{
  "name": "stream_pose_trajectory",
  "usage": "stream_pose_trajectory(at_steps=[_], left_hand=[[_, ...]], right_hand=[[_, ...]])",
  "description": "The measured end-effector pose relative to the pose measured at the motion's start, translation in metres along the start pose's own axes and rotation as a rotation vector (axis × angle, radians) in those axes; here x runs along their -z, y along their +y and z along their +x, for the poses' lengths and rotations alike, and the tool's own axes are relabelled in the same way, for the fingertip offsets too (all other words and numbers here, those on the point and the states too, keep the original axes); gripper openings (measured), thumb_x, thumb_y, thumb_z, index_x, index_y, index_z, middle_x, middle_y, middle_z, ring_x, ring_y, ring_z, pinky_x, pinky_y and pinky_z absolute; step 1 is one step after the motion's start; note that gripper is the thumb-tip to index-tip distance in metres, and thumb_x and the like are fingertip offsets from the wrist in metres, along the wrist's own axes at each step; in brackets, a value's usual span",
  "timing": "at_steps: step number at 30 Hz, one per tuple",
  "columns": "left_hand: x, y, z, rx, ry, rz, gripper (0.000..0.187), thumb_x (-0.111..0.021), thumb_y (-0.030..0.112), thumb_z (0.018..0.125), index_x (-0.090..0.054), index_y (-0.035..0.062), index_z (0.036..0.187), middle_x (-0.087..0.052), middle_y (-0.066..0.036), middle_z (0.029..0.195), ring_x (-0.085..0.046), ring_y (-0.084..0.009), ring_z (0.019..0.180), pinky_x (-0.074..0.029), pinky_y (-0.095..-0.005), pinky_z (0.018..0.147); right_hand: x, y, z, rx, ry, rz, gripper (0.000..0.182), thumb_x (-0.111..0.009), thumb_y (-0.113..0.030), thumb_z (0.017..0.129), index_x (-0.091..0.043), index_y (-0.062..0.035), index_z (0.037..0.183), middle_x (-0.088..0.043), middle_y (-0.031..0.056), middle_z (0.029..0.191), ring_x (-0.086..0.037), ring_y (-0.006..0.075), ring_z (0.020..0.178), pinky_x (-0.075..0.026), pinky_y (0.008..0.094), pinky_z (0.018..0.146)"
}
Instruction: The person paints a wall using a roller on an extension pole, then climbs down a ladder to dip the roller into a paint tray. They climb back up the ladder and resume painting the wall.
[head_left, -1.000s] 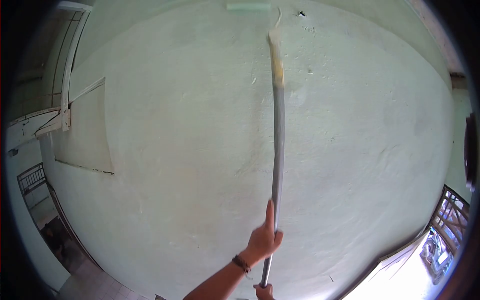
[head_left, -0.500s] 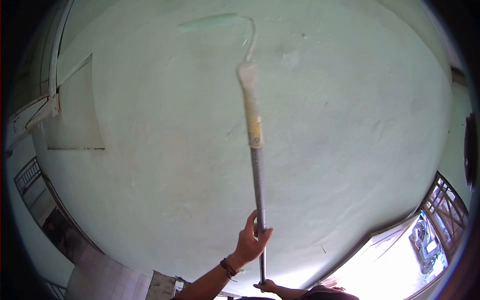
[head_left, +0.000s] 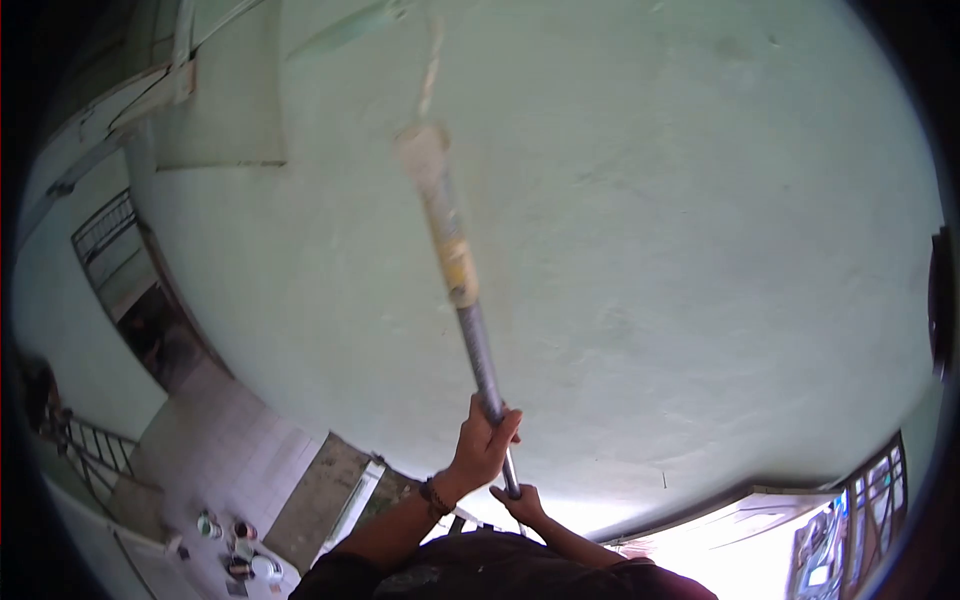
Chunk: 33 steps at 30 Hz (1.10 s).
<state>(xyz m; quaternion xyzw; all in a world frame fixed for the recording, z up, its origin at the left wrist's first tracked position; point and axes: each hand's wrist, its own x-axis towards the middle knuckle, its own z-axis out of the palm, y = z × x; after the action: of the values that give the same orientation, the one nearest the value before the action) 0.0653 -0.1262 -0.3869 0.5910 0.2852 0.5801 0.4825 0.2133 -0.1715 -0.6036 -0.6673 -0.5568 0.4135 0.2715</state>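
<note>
A paint roller (head_left: pixel 345 32) with a pale green sleeve is blurred at the top, against the light green wall (head_left: pixel 620 260). Its wire frame joins a long grey pole (head_left: pixel 477 350), whose upper part has a whitish and yellow wrapping. My left hand (head_left: pixel 482 447), with a dark bracelet at the wrist, is closed round the pole. Lower down, my right hand (head_left: pixel 522 503) grips the pole's thinner lower section. The pole leans slightly to the left.
Several paint containers (head_left: pixel 240 545) stand on the tiled floor at the lower left. A stair railing (head_left: pixel 95 445) and a doorway (head_left: pixel 150 320) are at the left. A window grille (head_left: pixel 880 500) and a bright opening lie at the lower right.
The roller and pole have shifted left and now tilt more. Both hands have moved up in the view, still holding the pole. The view has turned, showing more floor and the containers.
</note>
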Motion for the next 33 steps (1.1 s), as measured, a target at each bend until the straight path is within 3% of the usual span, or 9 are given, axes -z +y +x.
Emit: stream_pose_trajectory(at_steps=[9,15,20,21,24,26,27,31,33], left_hand=[[0.017,-0.012,-0.02,0.148,-0.137,0.314,0.026,-0.057,0.02,0.089,-0.043,0.0008,0.099,-0.056,-0.009,0.08,-0.059,-0.0161,0.072,-0.048,-0.0302,0.067],[-0.008,-0.039,-0.018,0.042,-0.272,0.474,0.027,-0.059,0.026,0.087,-0.047,0.0027,0.093,-0.055,-0.009,0.073,-0.058,-0.0228,0.067,-0.046,-0.0353,0.064],[-0.061,-0.016,0.017,-0.01,-0.348,0.358,0.027,-0.057,0.026,0.089,-0.042,0.0036,0.094,-0.052,-0.011,0.065,-0.056,-0.0261,0.058,-0.043,-0.0369,0.054],[-0.07,-0.009,0.025,0.031,-0.417,0.371,0.033,-0.052,0.029,0.092,-0.04,0.0004,0.102,-0.056,-0.018,0.068,-0.057,-0.0381,0.061,-0.043,-0.0443,0.055],[-0.092,-0.029,0.034,0.028,-0.442,0.397,0.033,-0.049,0.029,0.092,-0.039,0.0002,0.104,-0.056,-0.019,0.066,-0.057,-0.0395,0.061,-0.043,-0.0462,0.055],[-0.098,-0.045,0.043,0.013,-0.465,0.409,0.032,-0.047,0.028,0.093,-0.036,0.0004,0.103,-0.055,-0.02,0.064,-0.057,-0.041,0.06,-0.043,-0.0477,0.054],[-0.098,-0.056,0.047,0.033,-0.474,0.458,0.03,-0.046,0.027,0.093,-0.035,0.0007,0.102,-0.055,-0.021,0.063,-0.057,-0.0414,0.059,-0.043,-0.0481,0.054],[-0.101,-0.089,0.041,0.066,-0.515,0.514,0.03,-0.046,0.026,0.093,-0.031,0.0008,0.098,-0.054,-0.02,0.06,-0.056,-0.0402,0.056,-0.044,-0.0475,0.051],[-0.1,-0.106,0.026,0.103,-0.533,0.515,0.032,-0.047,0.027,0.093,-0.031,0.0003,0.099,-0.053,-0.019,0.06,-0.056,-0.0388,0.055,-0.043,-0.0461,0.05]], right_hand=[[-0.019,-0.011,0.014,0.196,0.018,0.187,0.051,-0.072,-0.042,0.074,-0.049,-0.0011,0.055,-0.046,0.0027,0.048,-0.039,0.0103,0.049,-0.036,0.0332,0.048],[0.002,-0.044,0.009,0.28,0.196,0.323,0.028,-0.069,-0.025,0.074,-0.059,0.0004,0.068,-0.059,0.0088,0.059,-0.058,0.0155,0.056,-0.043,0.0357,0.052],[-0.01,0.036,0.039,0.43,0.471,0.323,0.031,-0.069,-0.023,0.075,-0.055,0.0023,0.064,-0.058,0.0147,0.058,-0.059,0.0229,0.055,-0.043,0.04,0.05],[-0.016,0.061,0.046,0.358,0.519,0.437,0.033,-0.069,-0.023,0.074,-0.054,0.0029,0.063,-0.057,0.015,0.058,-0.058,0.0232,0.054,-0.043,0.04,0.05],[0.0,0.066,0.053,0.363,0.603,0.564,0.037,-0.07,-0.024,0.074,-0.05,0.0044,0.062,-0.055,0.0161,0.057,-0.056,0.0236,0.051,-0.041,0.0397,0.048],[0.011,0.069,0.052,0.108,0.51,0.462,0.037,-0.071,-0.024,0.074,-0.05,0.0042,0.063,-0.054,0.0152,0.056,-0.054,0.0225,0.049,-0.041,0.0389,0.047],[-0.001,0.087,0.066,0.053,0.606,0.45,0.036,-0.069,-0.023,0.075,-0.051,0.0033,0.059,-0.053,0.014,0.051,-0.053,0.0204,0.047,-0.039,0.0383,0.046],[0.023,0.046,0.039,0.082,0.729,0.268,0.034,-0.068,-0.022,0.074,-0.053,0.0033,0.055,-0.052,0.0148,0.048,-0.053,0.0183,0.046,-0.038,0.0393,0.046],[0.014,0.066,0.03,0.045,0.698,0.248,0.033,-0.068,-0.022,0.072,-0.054,0.0029,0.055,-0.053,0.0153,0.049,-0.056,0.0226,0.048,-0.04,0.0406,0.048]])
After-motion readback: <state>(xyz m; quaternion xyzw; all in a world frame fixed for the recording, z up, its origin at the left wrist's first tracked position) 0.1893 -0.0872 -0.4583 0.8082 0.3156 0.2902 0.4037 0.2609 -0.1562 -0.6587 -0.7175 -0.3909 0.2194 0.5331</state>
